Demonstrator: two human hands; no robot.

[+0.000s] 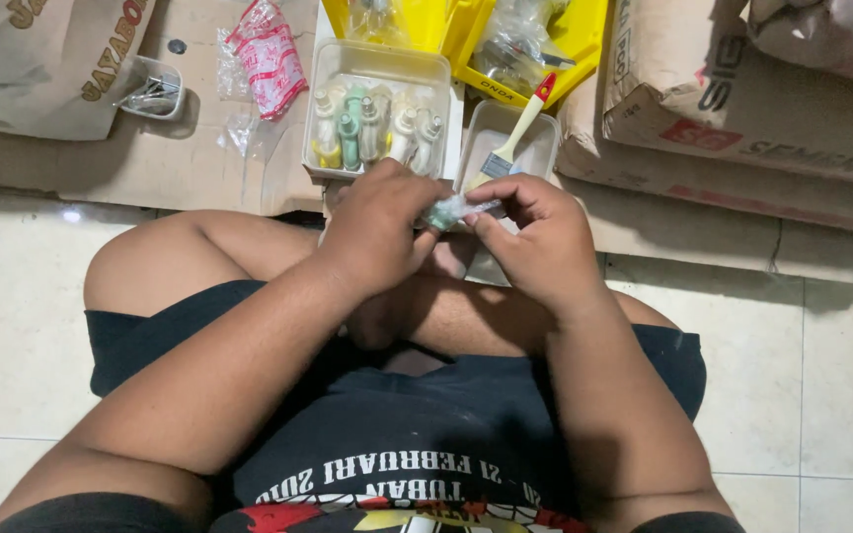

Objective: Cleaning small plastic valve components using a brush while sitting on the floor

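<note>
Tiled floor, brown sacks [742, 109] behind; both hands' [377, 232] [535, 247] grip on small green-capped piece [446, 212].

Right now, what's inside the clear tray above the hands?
The clear tray holds a row of small plastic taps, white, green and yellow, lying side by side. Its near edge is hidden behind the left hand, so anything there can't be seen.

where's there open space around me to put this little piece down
Bare floor tile lies left of your knee, and more tile right. Flat cardboard shows below the small metal dish. Straight ahead is crowded: clear tray, paintbrush, yellow bins.
</note>
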